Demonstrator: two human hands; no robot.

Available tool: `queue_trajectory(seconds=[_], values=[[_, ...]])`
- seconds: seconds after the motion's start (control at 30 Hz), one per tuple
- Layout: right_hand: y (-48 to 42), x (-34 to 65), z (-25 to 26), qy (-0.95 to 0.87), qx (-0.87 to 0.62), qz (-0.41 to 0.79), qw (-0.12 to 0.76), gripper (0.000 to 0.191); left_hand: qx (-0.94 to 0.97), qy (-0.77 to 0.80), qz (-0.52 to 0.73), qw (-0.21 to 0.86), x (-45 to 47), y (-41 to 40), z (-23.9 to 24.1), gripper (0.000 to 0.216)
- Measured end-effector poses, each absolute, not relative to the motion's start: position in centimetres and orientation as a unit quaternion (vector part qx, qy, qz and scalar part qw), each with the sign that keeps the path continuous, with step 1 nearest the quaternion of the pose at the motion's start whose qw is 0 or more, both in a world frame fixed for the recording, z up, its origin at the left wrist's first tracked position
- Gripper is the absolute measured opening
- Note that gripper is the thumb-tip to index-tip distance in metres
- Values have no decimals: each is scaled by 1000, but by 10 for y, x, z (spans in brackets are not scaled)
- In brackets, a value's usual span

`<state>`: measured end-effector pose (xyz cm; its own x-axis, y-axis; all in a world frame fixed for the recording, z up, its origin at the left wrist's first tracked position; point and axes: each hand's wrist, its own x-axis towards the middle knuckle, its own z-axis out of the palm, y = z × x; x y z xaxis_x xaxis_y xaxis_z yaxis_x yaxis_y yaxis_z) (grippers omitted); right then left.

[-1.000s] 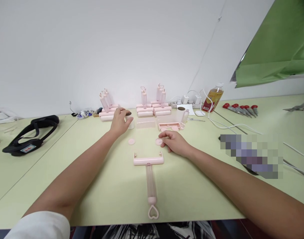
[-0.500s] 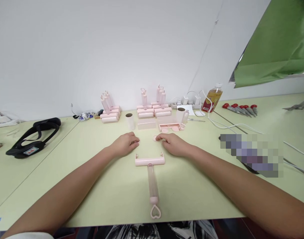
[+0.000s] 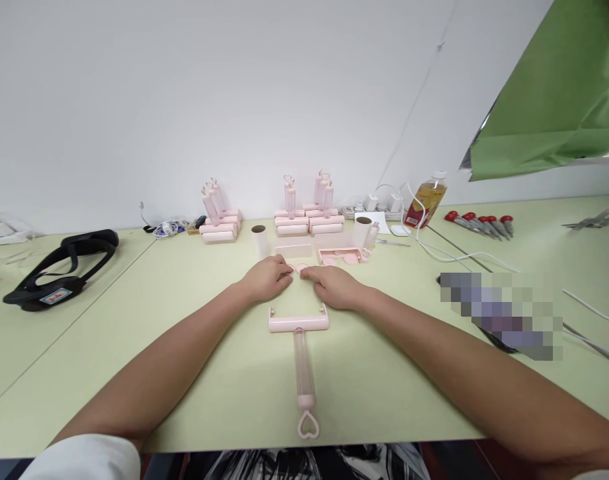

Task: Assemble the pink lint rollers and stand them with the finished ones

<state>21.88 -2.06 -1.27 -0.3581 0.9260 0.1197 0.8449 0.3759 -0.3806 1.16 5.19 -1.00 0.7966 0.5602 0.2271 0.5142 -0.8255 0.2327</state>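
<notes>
Two small round pink discs lie flat on the table between my hands. My left hand (image 3: 267, 280) is closed, with its fingertips on the edge of the left disc (image 3: 289, 268), which they partly cover. The fingers of my right hand (image 3: 335, 287) are bent together on the right disc (image 3: 302, 267). Just below my hands lies a pink lint roller frame (image 3: 298, 324) with two upright end arms. Its clear handle (image 3: 303, 363) points toward me and ends in a pink heart-shaped loop (image 3: 308, 425).
Behind my hands are a white paper roll (image 3: 260, 241), a second roll (image 3: 361, 232), a clear cover (image 3: 293, 249) and an open pink case (image 3: 340, 255). Several assembled lint rollers (image 3: 291, 227) line the wall. A bottle (image 3: 426, 200), red-ended tools (image 3: 479, 223) and a black headset (image 3: 64, 270) stand farther out.
Both hands have moved closer together and slightly away from me. The two discs have slid with them and now lie almost side by side. The view has shifted slightly.
</notes>
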Motion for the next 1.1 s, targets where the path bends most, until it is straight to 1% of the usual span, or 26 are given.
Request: queue_trajectory(seconds=[0.17,0.3,0.4,0.53,0.6,0.67,0.73,0.77,0.83,0.93,1.0,1.1], values=[[-19,222,-15,-815,-537,138,167,46,939,295,149,99,11,52,-12,31],[-20,226,-19,-808,-528,142,219,47,926,313,176,118,12,43,2,34],[-21,227,-22,-789,-529,155,271,44,922,291,171,187,12,21,19,33],[-27,228,-21,-757,-537,179,327,38,921,252,36,296,6,-12,32,26],[-32,228,-17,-732,-548,181,363,32,903,273,10,331,-1,-19,33,27],[-37,228,-11,-701,-559,176,406,24,877,316,37,359,-10,-18,33,29],[-44,226,-3,-684,-562,181,428,17,844,367,90,380,-19,-13,32,31],[-47,224,1,-689,-558,190,422,17,827,390,125,386,-21,-9,31,32],[-55,219,8,-722,-542,214,374,20,792,420,203,394,-23,-5,27,34],[-65,211,12,-780,-519,190,293,27,740,418,311,426,-17,-6,19,36],[-68,208,10,-801,-521,165,245,34,714,396,321,481,-13,-10,15,37],[-67,209,6,-809,-525,165,207,30,690,366,309,543,-11,-12,15,37]])
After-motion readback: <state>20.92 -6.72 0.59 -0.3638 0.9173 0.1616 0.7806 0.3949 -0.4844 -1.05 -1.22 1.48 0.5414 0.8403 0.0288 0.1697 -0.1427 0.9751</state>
